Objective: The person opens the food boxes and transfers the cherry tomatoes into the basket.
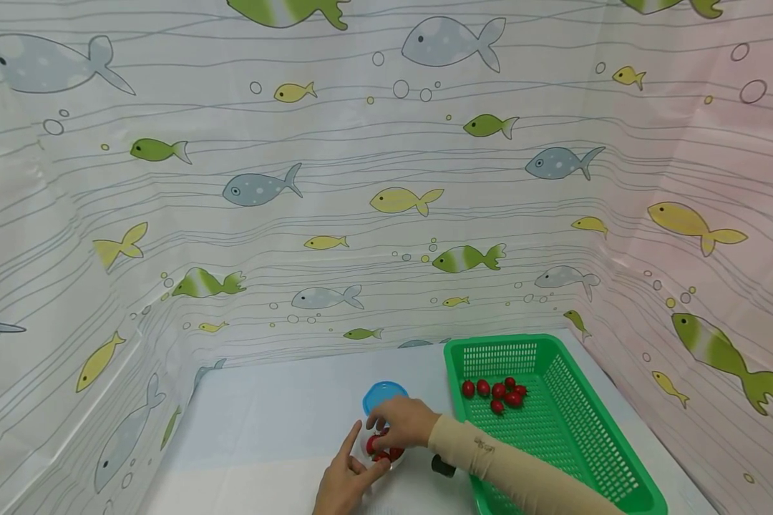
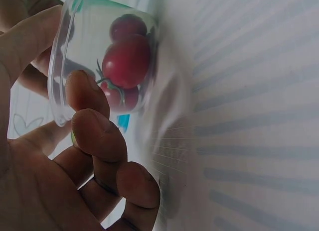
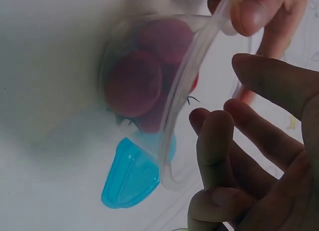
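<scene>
A clear plastic tub [image 2: 82, 37] holds several small red tomatoes [image 2: 127, 61], some with green stems. At its near left side my left hand [image 1: 344, 481] grips the tub, thumb and forefinger spread around the rim. My right hand [image 1: 404, 422] is over the tub's mouth, its fingers loosely bent and apart. In the right wrist view nothing shows between those fingers, and the tomatoes [image 3: 132, 84] sit inside the tub. Just behind the tub lies a blue plastic lid [image 1: 386, 393], partly covered by the right hand in the head view.
To the right stands a green slotted basket [image 1: 554, 447], with several red tomatoes [image 1: 512, 399] gathered toward its far left part. My right forearm, in a beige sleeve [image 1: 489, 454], crosses over the basket. Fish-patterned sheeting [image 1: 361, 143] walls the white table [image 1: 258, 408].
</scene>
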Demonstrator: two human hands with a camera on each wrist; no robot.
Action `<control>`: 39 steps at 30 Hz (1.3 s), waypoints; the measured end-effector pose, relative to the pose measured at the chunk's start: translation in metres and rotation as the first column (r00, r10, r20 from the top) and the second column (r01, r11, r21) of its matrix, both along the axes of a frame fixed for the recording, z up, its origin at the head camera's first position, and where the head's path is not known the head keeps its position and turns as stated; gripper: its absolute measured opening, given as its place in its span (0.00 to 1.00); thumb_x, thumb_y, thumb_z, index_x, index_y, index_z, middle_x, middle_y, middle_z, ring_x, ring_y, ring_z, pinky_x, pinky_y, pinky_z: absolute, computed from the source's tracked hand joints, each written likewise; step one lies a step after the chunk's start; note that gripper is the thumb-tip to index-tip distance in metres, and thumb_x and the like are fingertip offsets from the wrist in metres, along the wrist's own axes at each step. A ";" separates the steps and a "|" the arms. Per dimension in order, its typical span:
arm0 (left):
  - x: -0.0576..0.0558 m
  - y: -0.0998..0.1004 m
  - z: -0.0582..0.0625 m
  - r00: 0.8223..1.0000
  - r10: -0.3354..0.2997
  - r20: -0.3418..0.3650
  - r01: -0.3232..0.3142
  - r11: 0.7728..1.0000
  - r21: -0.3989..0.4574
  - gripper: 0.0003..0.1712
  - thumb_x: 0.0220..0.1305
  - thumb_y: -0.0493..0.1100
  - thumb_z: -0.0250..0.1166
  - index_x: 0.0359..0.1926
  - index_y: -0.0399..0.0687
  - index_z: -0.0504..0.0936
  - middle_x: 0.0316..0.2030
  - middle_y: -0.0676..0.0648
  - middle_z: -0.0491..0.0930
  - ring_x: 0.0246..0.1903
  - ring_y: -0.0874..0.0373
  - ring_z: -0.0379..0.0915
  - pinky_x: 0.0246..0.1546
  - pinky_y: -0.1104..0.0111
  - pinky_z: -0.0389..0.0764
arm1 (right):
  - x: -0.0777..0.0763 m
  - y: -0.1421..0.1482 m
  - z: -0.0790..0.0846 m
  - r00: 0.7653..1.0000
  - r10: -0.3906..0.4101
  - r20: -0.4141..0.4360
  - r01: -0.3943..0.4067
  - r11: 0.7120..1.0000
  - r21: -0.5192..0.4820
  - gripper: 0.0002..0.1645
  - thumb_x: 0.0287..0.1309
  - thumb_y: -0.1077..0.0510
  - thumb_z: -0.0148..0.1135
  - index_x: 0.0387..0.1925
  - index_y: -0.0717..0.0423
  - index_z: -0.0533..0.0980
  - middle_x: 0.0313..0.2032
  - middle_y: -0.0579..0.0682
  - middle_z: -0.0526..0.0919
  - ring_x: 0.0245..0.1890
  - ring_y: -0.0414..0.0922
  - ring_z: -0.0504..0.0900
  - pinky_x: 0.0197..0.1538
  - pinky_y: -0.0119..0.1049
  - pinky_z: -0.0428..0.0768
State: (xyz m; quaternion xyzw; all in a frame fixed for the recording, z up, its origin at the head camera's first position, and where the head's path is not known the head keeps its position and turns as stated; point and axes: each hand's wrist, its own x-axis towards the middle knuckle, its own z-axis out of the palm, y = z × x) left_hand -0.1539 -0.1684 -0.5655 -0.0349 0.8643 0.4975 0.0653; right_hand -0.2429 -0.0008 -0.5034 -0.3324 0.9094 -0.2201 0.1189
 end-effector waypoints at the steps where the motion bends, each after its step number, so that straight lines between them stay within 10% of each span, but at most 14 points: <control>1: 0.000 0.000 0.000 1.000 0.001 0.003 -0.001 1.000 -0.002 0.54 0.61 0.65 0.70 0.79 0.51 0.56 0.21 0.51 0.77 0.20 0.58 0.71 0.20 0.68 0.68 | 0.000 -0.001 -0.001 1.000 0.001 0.004 -0.001 1.000 0.004 0.18 0.55 0.47 0.76 0.48 0.43 0.86 0.37 0.38 0.87 0.38 0.34 0.83 0.39 0.33 0.81; 39: -0.001 0.002 0.000 1.000 0.018 0.014 -0.018 1.000 0.013 0.57 0.59 0.68 0.70 0.79 0.47 0.57 0.22 0.50 0.76 0.20 0.58 0.71 0.19 0.68 0.69 | 0.002 -0.014 -0.021 0.999 -0.020 -0.047 0.026 0.990 0.140 0.13 0.58 0.58 0.74 0.43 0.40 0.85 0.33 0.35 0.83 0.31 0.32 0.76 0.39 0.33 0.80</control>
